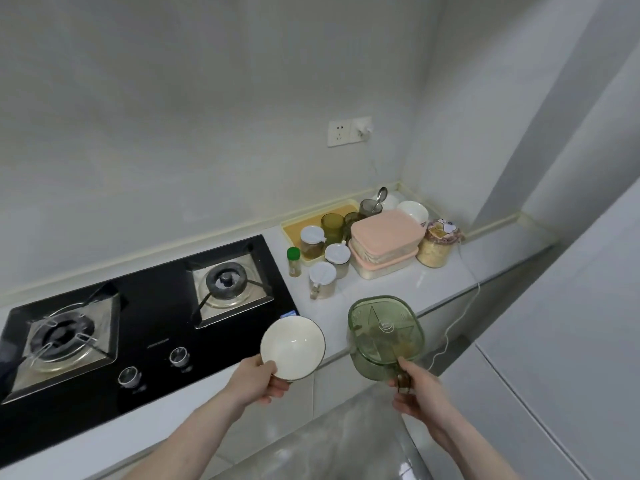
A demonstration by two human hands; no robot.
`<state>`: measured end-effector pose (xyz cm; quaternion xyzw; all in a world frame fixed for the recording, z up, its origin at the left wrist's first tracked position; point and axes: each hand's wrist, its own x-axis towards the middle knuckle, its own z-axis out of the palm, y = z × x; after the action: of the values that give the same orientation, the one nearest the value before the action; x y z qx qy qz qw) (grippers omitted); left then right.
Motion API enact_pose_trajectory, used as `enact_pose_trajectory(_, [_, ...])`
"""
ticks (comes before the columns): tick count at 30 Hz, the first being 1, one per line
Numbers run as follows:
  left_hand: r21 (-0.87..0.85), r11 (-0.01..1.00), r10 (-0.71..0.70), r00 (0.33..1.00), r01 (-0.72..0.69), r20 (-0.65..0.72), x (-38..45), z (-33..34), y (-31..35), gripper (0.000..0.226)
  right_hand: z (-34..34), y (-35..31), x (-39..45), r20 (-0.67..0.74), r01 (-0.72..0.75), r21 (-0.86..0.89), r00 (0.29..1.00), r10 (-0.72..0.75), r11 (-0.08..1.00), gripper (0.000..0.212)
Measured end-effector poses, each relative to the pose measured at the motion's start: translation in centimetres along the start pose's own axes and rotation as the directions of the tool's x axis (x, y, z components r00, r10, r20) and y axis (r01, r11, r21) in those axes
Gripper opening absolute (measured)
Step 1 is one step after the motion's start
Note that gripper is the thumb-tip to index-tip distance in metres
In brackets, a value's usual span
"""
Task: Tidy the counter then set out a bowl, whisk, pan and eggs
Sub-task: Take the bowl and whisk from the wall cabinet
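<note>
My left hand (259, 378) grips the near rim of a white bowl (294, 344), thumb inside it, and holds it tilted over the counter's front edge beside the stove. My right hand (417, 393) holds a green see-through lidded container (384, 332) by its handle, just right of the bowl and above the white counter (436, 282). No whisk, pan or eggs are in view.
A black two-burner gas stove (149, 320) fills the left. At the back right stand a yellow tray (304, 230) with cups, several white-lidded jars (322, 277), a green-capped bottle (294, 261), stacked pink-lidded boxes (384, 244), white bowls (412, 211) and a covered jar (438, 245). A white cord (464, 303) hangs off the counter.
</note>
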<state>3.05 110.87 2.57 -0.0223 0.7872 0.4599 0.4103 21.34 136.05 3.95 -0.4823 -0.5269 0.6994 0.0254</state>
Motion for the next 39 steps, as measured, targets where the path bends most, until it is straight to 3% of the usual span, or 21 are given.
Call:
enact_pose_trajectory(8, [-0.009,0.992,-0.125,0.992,0.124,-0.008,5.6,5.6,2.8,0.024,-4.7,-3.6,8.7,-0.01,-0.074,-0.011,0.997,0.074,0.997,0.034])
enact_pose_trajectory(13, [-0.036,0.981,-0.193,0.981,0.192,-0.012,9.3,6.4,4.4,0.023,-4.6,-5.1,13.2,-0.014,-0.104,0.036,0.994,0.105,0.994,0.027])
enact_pose_trajectory(20, [0.058,0.964,-0.262,0.965,0.26,0.018,13.6,6.5,6.2,0.022,-3.1,-6.6,18.6,-0.044,-0.187,0.174,0.979,0.197,0.967,0.024])
enact_pose_trajectory(27, [0.097,0.957,-0.284,0.955,0.275,0.088,16.3,6.5,7.2,0.029,-0.9,-7.7,22.8,-0.148,-0.201,0.322,0.955,0.259,0.925,0.024])
enact_pose_trajectory(32, [0.102,0.957,-0.282,0.953,0.271,0.113,17.8,6.8,7.8,0.026,0.3,-8.9,24.0,-0.211,-0.225,0.433,0.916,0.341,0.873,0.036])
enact_pose_trajectory(35, [0.089,0.958,-0.28,0.952,0.271,0.12,18.4,7.0,8.1,0.026,0.8,-9.2,24.1,-0.233,-0.223,0.428,0.909,0.345,0.876,0.048])
enact_pose_trajectory(39, [0.054,0.964,-0.266,0.959,0.262,0.101,18.6,7.3,8.1,0.022,1.2,-10.0,24.2,-0.227,-0.208,0.418,0.918,0.324,0.884,0.046])
